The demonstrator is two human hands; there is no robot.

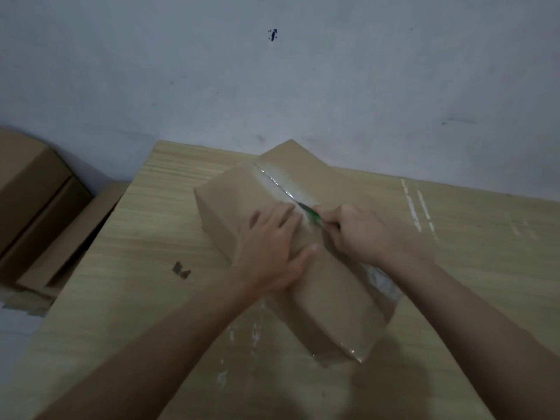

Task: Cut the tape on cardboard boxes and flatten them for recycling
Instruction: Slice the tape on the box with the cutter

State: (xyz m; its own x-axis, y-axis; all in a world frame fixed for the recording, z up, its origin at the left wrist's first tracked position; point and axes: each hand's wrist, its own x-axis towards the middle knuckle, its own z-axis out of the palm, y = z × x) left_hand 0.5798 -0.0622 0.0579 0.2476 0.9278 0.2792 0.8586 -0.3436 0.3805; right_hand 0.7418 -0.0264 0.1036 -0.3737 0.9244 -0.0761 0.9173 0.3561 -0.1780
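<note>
One box (242,204) (two hands (274,247) on it), one cutter (312,214).

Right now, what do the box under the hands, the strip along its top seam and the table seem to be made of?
Box: plain brown cardboard, matte. Strip: probably clear plastic tape, because it is glossy and reflects light. Table: pale wood-grain surface with straight streaks; whether it is solid wood or laminate cannot be told.
</note>
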